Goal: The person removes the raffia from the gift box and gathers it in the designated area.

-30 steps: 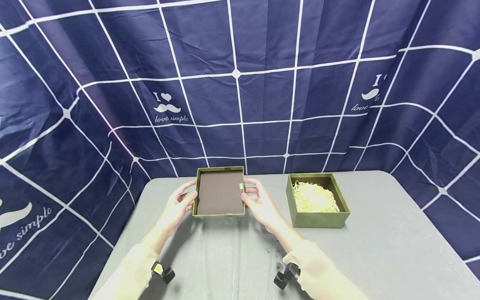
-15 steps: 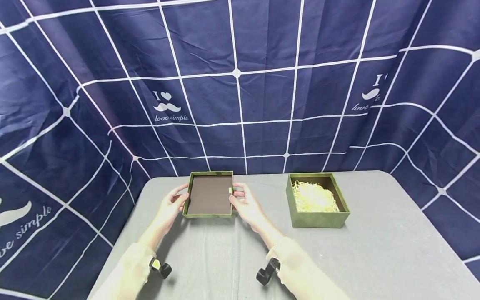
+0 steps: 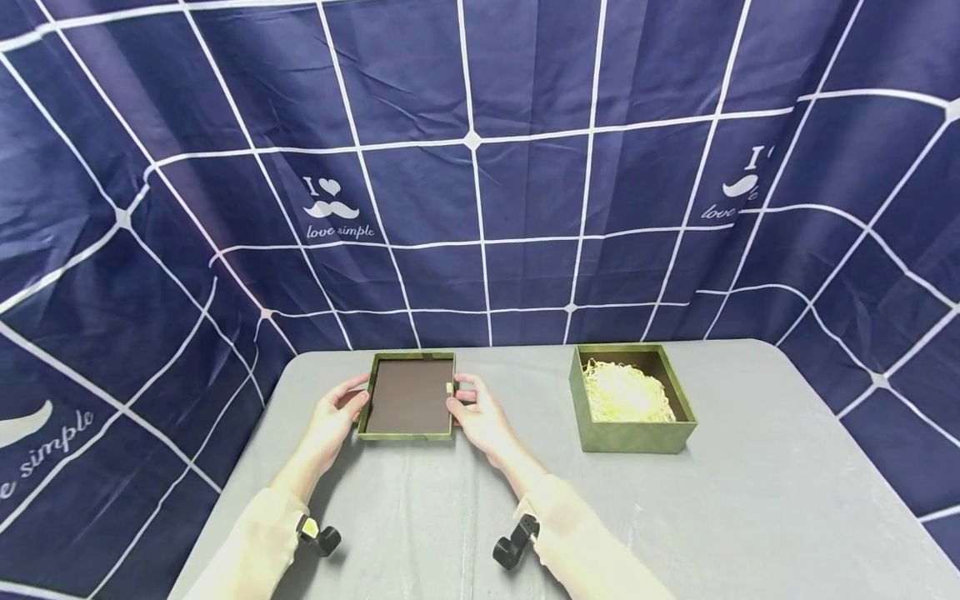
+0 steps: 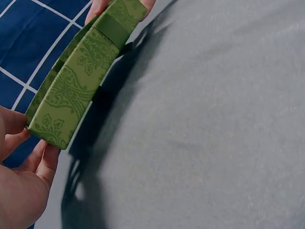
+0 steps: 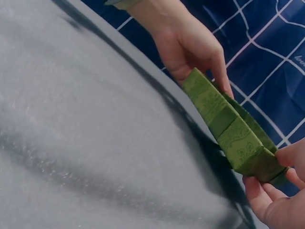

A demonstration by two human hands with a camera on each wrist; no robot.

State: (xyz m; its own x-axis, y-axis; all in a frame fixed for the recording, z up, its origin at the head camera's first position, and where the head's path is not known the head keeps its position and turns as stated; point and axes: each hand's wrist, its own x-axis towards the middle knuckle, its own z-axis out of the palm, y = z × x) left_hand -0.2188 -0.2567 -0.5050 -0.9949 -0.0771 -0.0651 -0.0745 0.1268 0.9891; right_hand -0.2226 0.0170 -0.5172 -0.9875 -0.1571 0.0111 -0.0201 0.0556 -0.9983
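A shallow green box lid (image 3: 411, 398) with a brown inside faces up between both hands, at the left part of the table in the head view. My left hand (image 3: 330, 423) pinches its left side, thumb above and fingers beneath. At its right side my right hand (image 3: 482, 421) pinches the wall beside a small pale tab. Paisley-patterned green sides of the lid (image 4: 78, 78) show in the left wrist view, with a shadow on the cloth below, and the lid (image 5: 224, 121) appears tilted in the right wrist view.
A deeper green box (image 3: 637, 437) stands right of the hands, holding pale shredded filler (image 3: 624, 392). The grey-covered table (image 3: 757, 475) meets a navy curtain (image 3: 532, 192) with white lines behind it and at both sides.
Both hands have carried the lid leftward and slightly down in the head view, keeping their grip on its sides. The deeper box stays in place.
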